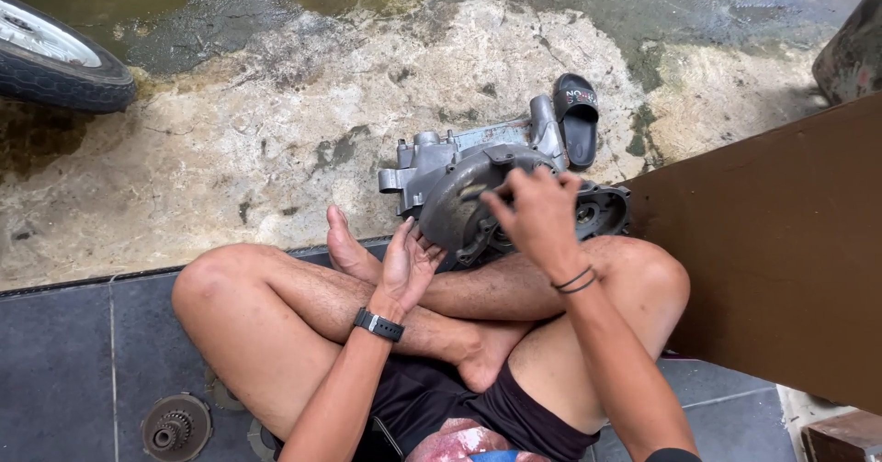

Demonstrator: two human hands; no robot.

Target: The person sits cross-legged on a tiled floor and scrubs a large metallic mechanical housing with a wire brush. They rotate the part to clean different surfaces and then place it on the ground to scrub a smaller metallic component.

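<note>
Your right hand (537,209) lies on top of the grey metal engine casing (478,186), fingers curled over its rounded cover and gripping the upper edge, with two dark bands around that wrist. Your left hand (409,264) is open, palm turned up and fingers spread, pressed against the lower rim of the same round cover as if cupping it from below; a black wristwatch (378,324) sits on that wrist. The two hands are apart, one above and one below the casing, both touching it. The casing rests against your crossed legs, right at the edge where the dark floor tiles (64,361) meet the rough, stained concrete ground (276,122), with its ribbed, lighter end pointing away from you. Your bare foot (344,246) lies just beside the casing on its left. A black slide sandal (577,118) lies on the concrete just behind the casing, touching or nearly touching its far end. On the tiles by your left knee sits a small round gear (175,428). A tyre with a pale rim (55,58) shows at the upper left, well apart, and a brown board (781,251) stands close on your right.
</note>
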